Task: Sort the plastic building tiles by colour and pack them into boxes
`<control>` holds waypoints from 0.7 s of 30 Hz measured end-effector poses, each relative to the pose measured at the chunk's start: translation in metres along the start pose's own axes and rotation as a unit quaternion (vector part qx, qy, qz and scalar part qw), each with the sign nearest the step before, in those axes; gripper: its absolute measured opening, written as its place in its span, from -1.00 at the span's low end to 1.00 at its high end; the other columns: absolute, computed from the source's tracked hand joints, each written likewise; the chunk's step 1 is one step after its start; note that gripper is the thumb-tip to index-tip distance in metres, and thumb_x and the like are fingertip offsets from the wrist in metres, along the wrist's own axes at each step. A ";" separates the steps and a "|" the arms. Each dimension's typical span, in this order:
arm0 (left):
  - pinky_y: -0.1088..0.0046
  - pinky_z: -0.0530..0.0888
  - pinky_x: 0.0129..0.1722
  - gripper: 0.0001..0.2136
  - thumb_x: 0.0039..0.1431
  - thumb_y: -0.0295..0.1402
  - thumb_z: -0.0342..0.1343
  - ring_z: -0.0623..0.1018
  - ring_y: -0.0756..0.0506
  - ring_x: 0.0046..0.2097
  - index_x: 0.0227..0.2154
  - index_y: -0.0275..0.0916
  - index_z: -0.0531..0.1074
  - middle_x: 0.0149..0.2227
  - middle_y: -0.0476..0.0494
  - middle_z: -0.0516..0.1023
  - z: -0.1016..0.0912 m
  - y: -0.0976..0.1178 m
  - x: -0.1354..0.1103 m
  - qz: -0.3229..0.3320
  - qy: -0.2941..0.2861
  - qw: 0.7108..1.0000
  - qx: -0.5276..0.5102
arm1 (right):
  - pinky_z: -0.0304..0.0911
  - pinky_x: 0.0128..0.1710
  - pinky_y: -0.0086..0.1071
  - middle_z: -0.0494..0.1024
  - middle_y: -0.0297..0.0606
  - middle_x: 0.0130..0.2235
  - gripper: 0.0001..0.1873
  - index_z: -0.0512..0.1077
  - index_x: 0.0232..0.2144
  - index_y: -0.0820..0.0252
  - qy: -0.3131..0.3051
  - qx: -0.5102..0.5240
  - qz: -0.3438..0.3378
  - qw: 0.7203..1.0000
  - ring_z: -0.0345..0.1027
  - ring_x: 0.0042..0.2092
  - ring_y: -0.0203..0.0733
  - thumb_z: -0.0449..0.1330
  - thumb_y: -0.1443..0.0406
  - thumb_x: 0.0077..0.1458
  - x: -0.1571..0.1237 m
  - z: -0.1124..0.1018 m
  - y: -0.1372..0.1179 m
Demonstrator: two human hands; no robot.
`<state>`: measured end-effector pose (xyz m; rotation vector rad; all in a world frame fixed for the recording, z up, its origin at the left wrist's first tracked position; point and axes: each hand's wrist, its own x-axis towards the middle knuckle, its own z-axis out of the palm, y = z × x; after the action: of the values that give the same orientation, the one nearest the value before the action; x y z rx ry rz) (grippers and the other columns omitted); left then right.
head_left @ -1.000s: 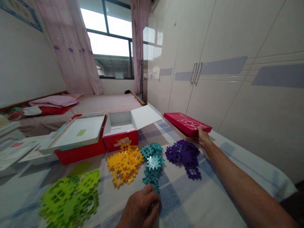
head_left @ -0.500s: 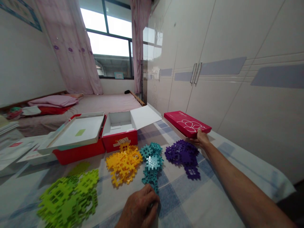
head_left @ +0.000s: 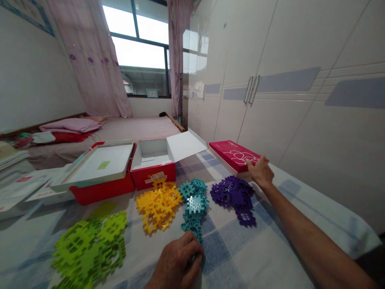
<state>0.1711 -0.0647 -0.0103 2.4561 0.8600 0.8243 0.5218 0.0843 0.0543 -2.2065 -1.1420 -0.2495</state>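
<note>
At the right, my right hand (head_left: 261,173) grips the near corner of a flat red box (head_left: 234,153) with white line drawings on its top. A pale side shows under the red upper part. My left hand (head_left: 180,257) rests on the cloth with curled fingers, its knuckles by the lower end of a pile of teal plastic interlocking pieces (head_left: 195,204). I see nothing in it. A purple pile (head_left: 233,194) lies just in front of the red box. Yellow pieces (head_left: 159,208) lie left of the teal ones, and lime-green pieces (head_left: 90,251) are at the lower left.
Behind the yellow pile stands an open red box (head_left: 155,176) with a white inside and its lid flap folded right. Left of it, a shallow white tray (head_left: 114,154) sits on a red box. A checked cloth (head_left: 240,257) covers the surface. White wardrobe doors (head_left: 285,132) rise at the right.
My right hand has shifted from the box's lower edge up onto its corner, and more of the pale side shows. My left hand stays in place. The view has shifted slightly.
</note>
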 end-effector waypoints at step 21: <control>0.58 0.32 -0.40 -0.83 0.05 -0.56 -0.03 0.48 0.01 -0.37 -0.43 -0.26 0.44 -0.40 -0.11 0.45 0.001 0.003 0.000 -0.027 0.000 1.000 -0.011 | 0.06 0.02 0.10 0.25 0.01 0.21 -0.45 0.22 0.18 0.14 -0.058 -0.200 -0.229 0.951 0.10 0.16 0.20 0.09 0.22 0.13 0.014 0.024 -0.009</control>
<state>0.1731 -0.0670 -0.0093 2.4020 0.9086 0.8107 0.5208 0.1123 0.0454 -2.2831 -1.7981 -0.5991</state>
